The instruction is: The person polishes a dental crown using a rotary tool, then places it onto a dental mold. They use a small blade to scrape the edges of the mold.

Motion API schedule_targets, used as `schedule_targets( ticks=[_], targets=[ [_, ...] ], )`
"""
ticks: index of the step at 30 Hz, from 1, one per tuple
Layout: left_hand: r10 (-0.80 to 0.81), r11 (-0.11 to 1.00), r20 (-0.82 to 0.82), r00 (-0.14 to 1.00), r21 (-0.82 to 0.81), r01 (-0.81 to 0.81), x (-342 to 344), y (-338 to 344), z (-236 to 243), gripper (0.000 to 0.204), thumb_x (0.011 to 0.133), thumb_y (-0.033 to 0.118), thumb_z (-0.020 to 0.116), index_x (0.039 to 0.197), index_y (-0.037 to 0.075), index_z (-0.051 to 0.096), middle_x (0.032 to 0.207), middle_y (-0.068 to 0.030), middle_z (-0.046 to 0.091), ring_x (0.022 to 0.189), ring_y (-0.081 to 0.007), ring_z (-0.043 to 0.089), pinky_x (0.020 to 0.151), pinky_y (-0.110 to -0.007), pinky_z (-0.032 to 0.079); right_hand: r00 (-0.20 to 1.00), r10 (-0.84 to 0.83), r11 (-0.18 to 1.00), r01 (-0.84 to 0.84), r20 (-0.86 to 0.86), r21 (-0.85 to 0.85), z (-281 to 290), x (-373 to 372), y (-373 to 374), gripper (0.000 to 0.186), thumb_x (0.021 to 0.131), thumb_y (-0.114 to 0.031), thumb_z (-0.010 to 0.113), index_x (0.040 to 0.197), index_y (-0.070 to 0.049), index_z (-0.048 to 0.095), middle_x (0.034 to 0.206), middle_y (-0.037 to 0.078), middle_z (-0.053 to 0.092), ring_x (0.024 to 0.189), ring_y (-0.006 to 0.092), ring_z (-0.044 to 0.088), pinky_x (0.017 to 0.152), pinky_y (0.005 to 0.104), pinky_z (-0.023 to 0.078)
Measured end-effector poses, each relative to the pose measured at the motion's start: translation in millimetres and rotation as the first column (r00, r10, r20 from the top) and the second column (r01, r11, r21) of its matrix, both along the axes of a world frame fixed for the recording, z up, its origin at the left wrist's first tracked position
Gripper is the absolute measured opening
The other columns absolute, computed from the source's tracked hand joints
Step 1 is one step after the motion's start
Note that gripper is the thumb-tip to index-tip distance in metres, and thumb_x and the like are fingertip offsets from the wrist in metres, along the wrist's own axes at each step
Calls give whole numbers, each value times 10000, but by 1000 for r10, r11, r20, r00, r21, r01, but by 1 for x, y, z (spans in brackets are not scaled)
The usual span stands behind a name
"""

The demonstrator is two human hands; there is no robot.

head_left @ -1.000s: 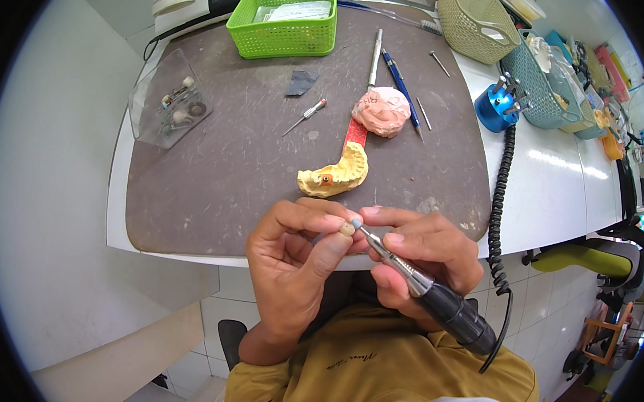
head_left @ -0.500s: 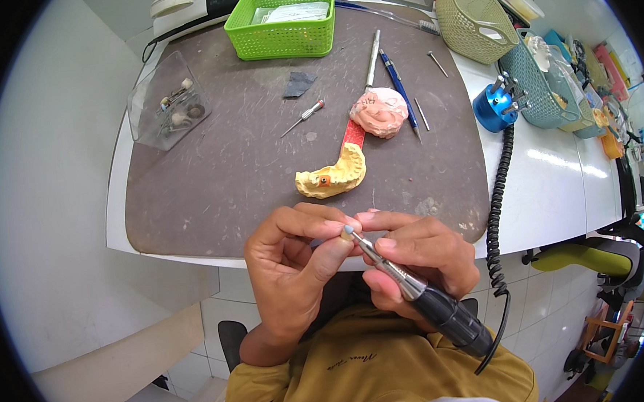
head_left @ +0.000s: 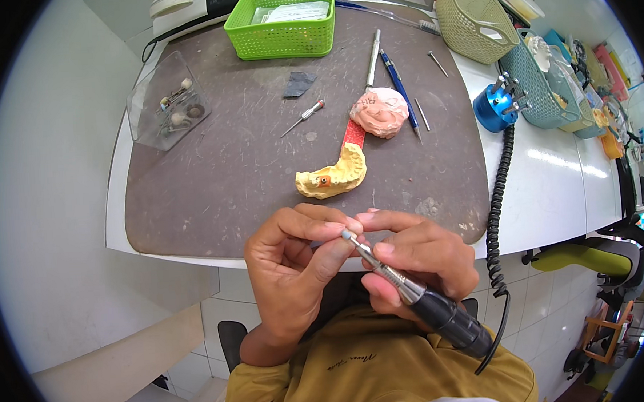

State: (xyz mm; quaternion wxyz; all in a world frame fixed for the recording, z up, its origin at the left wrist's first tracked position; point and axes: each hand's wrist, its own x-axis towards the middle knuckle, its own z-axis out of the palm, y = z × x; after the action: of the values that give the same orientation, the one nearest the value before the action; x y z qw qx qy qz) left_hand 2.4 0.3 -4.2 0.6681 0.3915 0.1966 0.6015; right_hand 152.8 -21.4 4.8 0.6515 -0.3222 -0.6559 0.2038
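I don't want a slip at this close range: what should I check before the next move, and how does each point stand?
1. Handpiece held in the right hand: ok.
2. Tip well away from the left hand: not ok; it sits right by the fingertips.
3. Left hand's hold secure: cannot tell; what it pinches is mostly hidden.
4. Tip spinning or stopped: cannot tell from stills.
5. Coiled cord clear of both hands: ok, off to the right.
6. Yellow model lying on the mat, not held: ok.
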Motion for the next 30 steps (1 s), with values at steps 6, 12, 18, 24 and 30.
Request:
schedule_targets(
  ticks=[6,12,18,24,30],
  targets=[
    [-8,1000,21,1000,-30,8,0,-1,2,124,877,-115,650,953,-26,608,1006,-192,657,942,-210,684,821,-343,611,1000,-12,1000,12,-12,-23,-1,0,-1,309,749,-46,852,995,17,674,860,137,719,895,331,735,856,468,603],
    [-4,1000,8,1000,-2,4,0,0,-1,122,882,-106,651,958,-22,604,996,-193,660,943,-214,684,812,-349,609,1000,7,1000,-7,-14,-24,2,1,-1,307,743,-50,857,982,22,679,850,137,718,878,324,738,845,461,607],
    [-3,1000,20,1000,-27,4,1,-1,1,123,883,-105,649,955,-18,601,999,-196,662,941,-213,685,817,-345,606,1000,-10,1000,10,-14,-22,1,0,-1,301,746,-52,855,977,25,679,848,135,717,869,327,739,845,454,608],
    [-1,1000,9,1000,-14,2,0,0,1,124,883,-106,647,956,-18,600,1002,-197,660,929,-207,687,816,-346,611,1000,2,1000,-2,-22,-5,-1,0,0,294,753,-50,848,976,34,676,855,138,719,879,331,739,841,453,609],
    [-1,1000,14,1000,-3,1,1,1,0,131,881,-106,650,963,-19,597,1006,-195,659,923,-205,687,816,-347,613,999,-7,1000,7,-46,-6,-3,-2,0,287,762,-54,842,976,37,674,868,145,722,863,330,740,836,458,610]
  ],
)
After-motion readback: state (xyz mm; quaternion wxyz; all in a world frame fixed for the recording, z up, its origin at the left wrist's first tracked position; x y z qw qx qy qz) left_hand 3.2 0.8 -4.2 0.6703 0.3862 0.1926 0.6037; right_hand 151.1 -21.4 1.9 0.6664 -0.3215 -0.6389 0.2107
